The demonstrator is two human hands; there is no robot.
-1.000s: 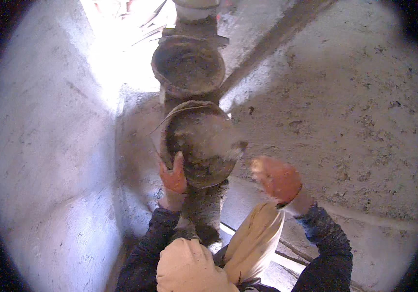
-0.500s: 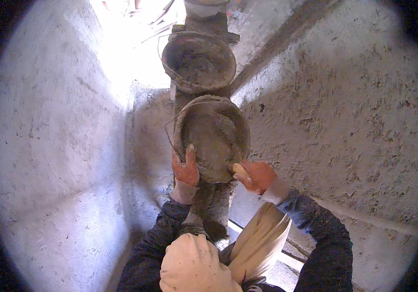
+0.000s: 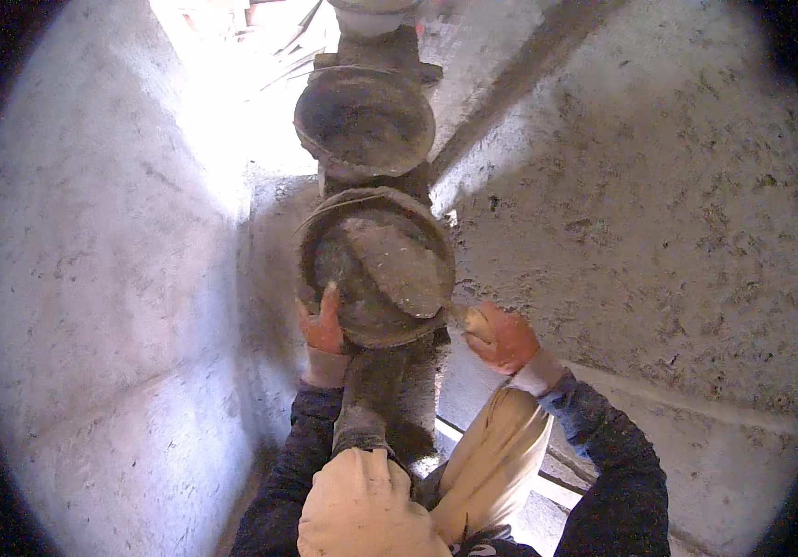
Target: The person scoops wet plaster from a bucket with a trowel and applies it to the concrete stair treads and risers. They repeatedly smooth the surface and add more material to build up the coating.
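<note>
A round bucket (image 3: 304,243) with a mortar-crusted rim sits in front of me, its mouth facing up at me. My left hand (image 3: 323,327) grips its near-left rim, the thumb over the edge and the fingers outside. My right hand (image 3: 503,342) is closed around the pale handle of a trowel (image 3: 457,314) at the bucket's near-right edge. The trowel reaches in over the rim. On its blade, inside the bucket, lies a broad slab of grey mortar (image 3: 399,265) that hides most of the metal. Darker mortar coats the bucket's inside.
Beyond stands a second bucket (image 3: 366,121) with mortar residue, and a pale container (image 3: 376,20) farther off. They line up along a narrow, dirty plank (image 3: 403,58). A smooth pale wall (image 3: 111,241) rises on the left, a rough plastered one (image 3: 640,213) on the right.
The near bucket has shifted slightly left with my left hand. The trowel blade has come up into view bearing a slab of mortar, and my right hand has moved slightly right.
</note>
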